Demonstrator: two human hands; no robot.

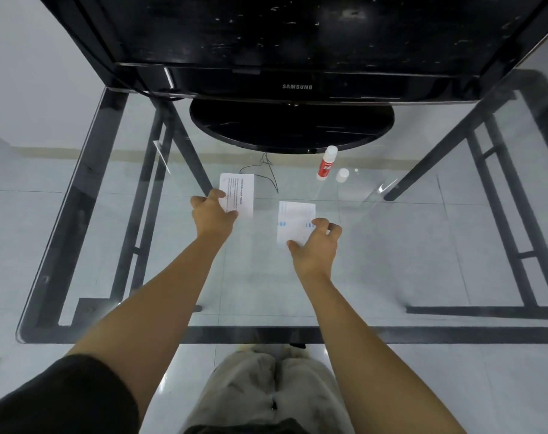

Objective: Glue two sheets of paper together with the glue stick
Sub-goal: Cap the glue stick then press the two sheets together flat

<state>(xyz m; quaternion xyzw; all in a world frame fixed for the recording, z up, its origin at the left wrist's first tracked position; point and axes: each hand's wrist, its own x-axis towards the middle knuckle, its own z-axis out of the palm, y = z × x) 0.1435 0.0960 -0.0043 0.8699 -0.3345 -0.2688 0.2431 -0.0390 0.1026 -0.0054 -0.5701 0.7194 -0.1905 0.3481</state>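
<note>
— What's nearest you?

— My own two forearms, reaching out over the glass bench (391,277). Through the glass I see the dark frame and the tiled floor.

— And your right hand?

— My right hand (316,245) sits at the lower right corner of the blue-marked sheet (294,220). My fingers (321,223) are curled over the sheet's right edge with the thumb on its lower part; they look pinched on the paper, though I cannot tell how firmly. The sheet lies roughly flat on the glass.

— The left?

— My left hand (213,214) is a little farther out, at about 10 o'clock from the right one. Its fingers are closed on the lower left corner of the printed sheet (240,192), which shows lines of text running sideways. The two sheets are apart, with bare glass between them.

— Where's the glue?

— The glue stick (326,162) stands tilted at about 1 o'clock from my right hand, well beyond the sheets, red label and white top. Its white cap (342,175) stands just beside it, to its right.

— Beyond that?

— A black monitor (297,86) on a round base, at 12 o'clock.
</note>
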